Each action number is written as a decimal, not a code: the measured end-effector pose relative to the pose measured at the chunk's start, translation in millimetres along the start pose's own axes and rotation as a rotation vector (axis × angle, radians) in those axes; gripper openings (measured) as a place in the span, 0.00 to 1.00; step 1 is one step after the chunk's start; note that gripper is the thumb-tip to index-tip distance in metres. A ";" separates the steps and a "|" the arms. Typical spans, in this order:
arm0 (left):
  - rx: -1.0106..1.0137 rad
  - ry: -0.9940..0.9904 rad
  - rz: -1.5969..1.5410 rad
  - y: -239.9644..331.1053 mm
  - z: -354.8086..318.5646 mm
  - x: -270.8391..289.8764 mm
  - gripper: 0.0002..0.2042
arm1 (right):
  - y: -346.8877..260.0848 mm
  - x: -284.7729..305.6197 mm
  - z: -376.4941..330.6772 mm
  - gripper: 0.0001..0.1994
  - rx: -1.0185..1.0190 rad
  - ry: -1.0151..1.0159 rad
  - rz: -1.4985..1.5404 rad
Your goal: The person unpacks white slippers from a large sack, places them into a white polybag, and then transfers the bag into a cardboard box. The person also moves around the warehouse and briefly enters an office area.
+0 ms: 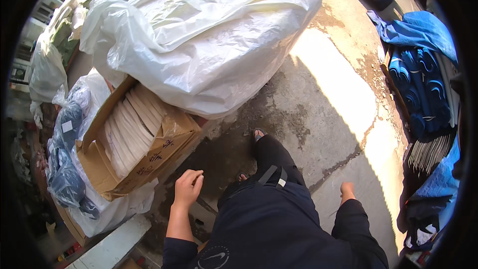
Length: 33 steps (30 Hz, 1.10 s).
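My left hand (188, 188) is held in the air just right of an open cardboard box (158, 160), apart from it. Its fingers are slightly bent, with the thumb apart from the forefinger and nothing between them. Pale, flat pieces (130, 125) stand tightly stacked in the box, which has handwriting on its side. My right hand (347, 189) hangs out to my right over the concrete ground (303, 114). It looks closed, with nothing showing in it, though most of its fingers are turned out of sight. Neither hand touches anything.
A large load under white plastic sheeting (209, 45) stands ahead, beyond the box. Clear bags of dark material (67, 174) lie left of it. At the right, rolled blue material (423, 84) sits beside a blue tarp (423, 27). A white plank (117, 244) lies lower left.
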State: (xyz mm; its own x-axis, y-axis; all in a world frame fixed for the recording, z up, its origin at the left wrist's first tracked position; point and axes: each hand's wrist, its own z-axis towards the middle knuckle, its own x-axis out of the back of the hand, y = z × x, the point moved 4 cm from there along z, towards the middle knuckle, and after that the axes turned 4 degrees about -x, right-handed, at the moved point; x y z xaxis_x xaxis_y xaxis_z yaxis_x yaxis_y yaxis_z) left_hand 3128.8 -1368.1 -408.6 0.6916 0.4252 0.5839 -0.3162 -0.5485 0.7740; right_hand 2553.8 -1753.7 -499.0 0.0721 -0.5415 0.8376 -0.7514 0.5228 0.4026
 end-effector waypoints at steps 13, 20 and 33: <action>-0.398 -0.839 0.522 249.9 379.9 -361.1 0.16 | -239.5 73.0 196.1 0.20 0.791 -0.514 0.108; -0.289 -0.494 -0.006 437.0 588.2 -349.1 0.12 | -615.5 349.8 211.2 0.18 1.247 -0.387 0.109; -0.218 0.026 -0.202 487.8 1056.0 -309.0 0.14 | -1021.5 483.1 420.8 0.12 0.549 -0.451 0.136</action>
State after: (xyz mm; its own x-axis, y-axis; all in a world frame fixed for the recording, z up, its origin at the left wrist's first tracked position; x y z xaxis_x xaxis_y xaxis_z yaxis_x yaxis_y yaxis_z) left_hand 3446.6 -2527.3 -470.0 0.7384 0.5299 0.4170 -0.3084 -0.2845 0.9077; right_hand 3080.2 -2826.4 -661.0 -0.2345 -0.7761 0.5854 -0.9641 0.2628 -0.0378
